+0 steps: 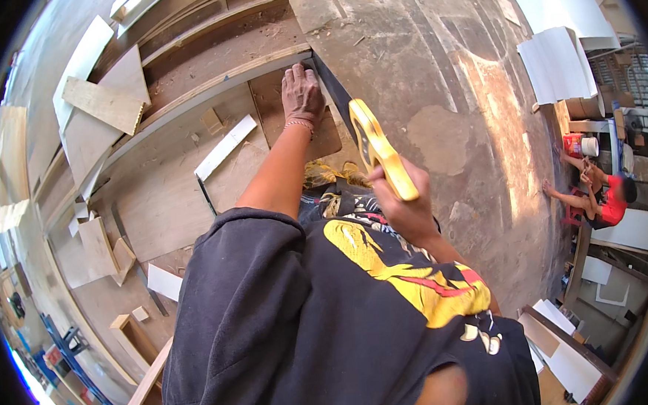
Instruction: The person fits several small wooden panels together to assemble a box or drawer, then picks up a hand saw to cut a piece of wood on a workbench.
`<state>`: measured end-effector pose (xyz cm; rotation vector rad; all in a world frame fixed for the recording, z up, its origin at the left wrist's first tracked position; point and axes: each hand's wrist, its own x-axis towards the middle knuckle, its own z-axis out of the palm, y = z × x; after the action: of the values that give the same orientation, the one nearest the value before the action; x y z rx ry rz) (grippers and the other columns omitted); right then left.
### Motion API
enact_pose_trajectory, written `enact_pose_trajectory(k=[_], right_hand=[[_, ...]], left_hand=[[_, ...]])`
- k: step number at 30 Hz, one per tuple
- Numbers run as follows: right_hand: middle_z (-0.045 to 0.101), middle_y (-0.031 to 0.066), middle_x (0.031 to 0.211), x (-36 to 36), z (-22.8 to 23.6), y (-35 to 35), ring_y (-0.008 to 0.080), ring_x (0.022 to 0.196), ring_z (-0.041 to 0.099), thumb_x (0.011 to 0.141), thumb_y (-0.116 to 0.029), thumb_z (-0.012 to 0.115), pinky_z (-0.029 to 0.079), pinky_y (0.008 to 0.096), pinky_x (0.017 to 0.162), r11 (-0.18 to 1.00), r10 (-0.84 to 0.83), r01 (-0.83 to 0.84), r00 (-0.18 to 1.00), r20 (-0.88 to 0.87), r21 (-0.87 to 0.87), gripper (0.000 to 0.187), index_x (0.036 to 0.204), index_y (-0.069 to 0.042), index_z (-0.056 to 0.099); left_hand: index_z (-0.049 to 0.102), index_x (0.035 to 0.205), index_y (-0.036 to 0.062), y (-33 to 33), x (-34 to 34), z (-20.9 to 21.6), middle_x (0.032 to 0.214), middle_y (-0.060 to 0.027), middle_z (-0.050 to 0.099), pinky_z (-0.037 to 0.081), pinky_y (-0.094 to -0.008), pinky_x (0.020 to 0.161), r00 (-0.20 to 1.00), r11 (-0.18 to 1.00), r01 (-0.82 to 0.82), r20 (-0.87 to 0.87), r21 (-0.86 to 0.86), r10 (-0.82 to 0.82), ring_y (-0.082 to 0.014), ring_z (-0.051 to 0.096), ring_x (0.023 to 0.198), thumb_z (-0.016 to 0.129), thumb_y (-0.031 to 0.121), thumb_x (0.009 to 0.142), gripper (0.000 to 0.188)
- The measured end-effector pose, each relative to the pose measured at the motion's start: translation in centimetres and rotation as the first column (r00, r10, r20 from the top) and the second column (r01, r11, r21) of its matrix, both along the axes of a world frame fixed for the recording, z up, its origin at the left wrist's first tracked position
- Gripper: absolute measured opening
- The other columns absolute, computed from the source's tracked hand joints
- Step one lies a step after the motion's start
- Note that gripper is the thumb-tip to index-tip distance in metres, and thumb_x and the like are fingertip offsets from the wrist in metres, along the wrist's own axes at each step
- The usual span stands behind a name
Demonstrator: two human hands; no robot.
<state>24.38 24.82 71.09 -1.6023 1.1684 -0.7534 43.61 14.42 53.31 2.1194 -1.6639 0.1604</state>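
While left hand (pixel 302 92) presses plywood (pixel 277 105), right hand (pixel 406 205) holds saw (pixel 376 149).

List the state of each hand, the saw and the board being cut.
Left hand: open, pressed flat on the board.
Right hand: shut on the saw's yellow handle.
Saw: held, blade running along the board's right edge.
Board: lying flat on the bench, pinned down.

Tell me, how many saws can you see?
1. The saw, with a yellow handle, is in the right hand, its dark blade beside the left hand, which presses a board. Others may be hidden among the scraps.
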Motion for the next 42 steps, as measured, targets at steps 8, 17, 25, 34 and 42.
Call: enact_pose_trajectory(k=[8, 17, 25, 34, 42], right_hand=[[0.054, 0.0034, 0.06, -1.2, 1.1, 1.7, 0.0093, 0.052, 0.05, 0.072, 0.001, 0.052, 0.04, 0.0243, 0.05, 0.996, -0.013, 0.01, 0.999, 0.038, 0.092, 0.008, 0.077, 0.001, 0.057], [0.058, 0.0124, 0.063, 6.3, -8.5, -7.2, 0.0181, 0.054, 0.056, 0.074, -0.001, 0.055, 0.043, 0.03, 0.051, 0.943, 0.011, 0.003, 0.999, 0.039, -0.333, 0.006, 0.077, 0.002, 0.06], [0.055, 0.0094, 0.059, -0.1, -2.0, -0.8, 0.0158, 0.052, 0.055, 0.071, 0.001, 0.055, 0.043, 0.0289, 0.05, 0.999, 0.025, -0.025, 1.0, 0.009, -0.047, 0.006, 0.076, 0.001, 0.058], [0.053, 0.0061, 0.059, -0.6, -1.3, 1.1, 0.011, 0.051, 0.05, 0.072, 0.0, 0.054, 0.042, 0.025, 0.051, 0.997, -0.011, 0.01, 1.0, 0.014, 0.071, 0.006, 0.077, 0.003, 0.057], [0.061, 0.0139, 0.065, 5.8, -7.1, -4.7, 0.0256, 0.058, 0.061, 0.068, -0.001, 0.054, 0.048, 0.033, 0.057, 0.981, -0.039, 0.049, 0.998, 0.054, -0.19, 0.009, 0.075, 0.001, 0.06]], left_hand=[[0.055, 0.089, 0.0006, 0.5, -0.2, -0.1, 0.102, -0.0145, 0.05, 0.04, -0.0374, 0.086, 1.0, 1.0, 0.017, -0.015, -0.026, -0.017, -0.0308, 0.047, 0.097, 0.049, 0.004, 0.069, 0.021], [0.056, 0.085, 0.0017, -0.1, -0.2, -0.9, 0.101, -0.0144, 0.051, 0.04, -0.0367, 0.084, 1.0, 1.0, -0.007, 0.016, -0.028, 0.007, -0.0287, 0.049, 0.094, 0.049, 0.011, 0.074, 0.016], [0.055, 0.087, 0.0, 0.1, -0.1, -0.2, 0.105, -0.0154, 0.049, 0.039, -0.0369, 0.089, 1.0, 1.0, 0.014, -0.001, -0.019, -0.014, -0.0298, 0.047, 0.099, 0.05, 0.007, 0.073, 0.017], [0.054, 0.089, -0.0001, 0.2, -0.3, -0.4, 0.104, -0.0145, 0.05, 0.039, -0.0363, 0.087, 0.999, 0.999, 0.008, -0.035, -0.04, -0.009, -0.03, 0.047, 0.098, 0.047, 0.005, 0.072, 0.019], [0.056, 0.086, 0.0011, 0.1, -0.3, 0.1, 0.098, -0.0146, 0.049, 0.04, -0.0366, 0.085, 1.0, 1.0, 0.005, 0.015, -0.03, -0.005, -0.0288, 0.048, 0.095, 0.048, 0.01, 0.075, 0.016]])
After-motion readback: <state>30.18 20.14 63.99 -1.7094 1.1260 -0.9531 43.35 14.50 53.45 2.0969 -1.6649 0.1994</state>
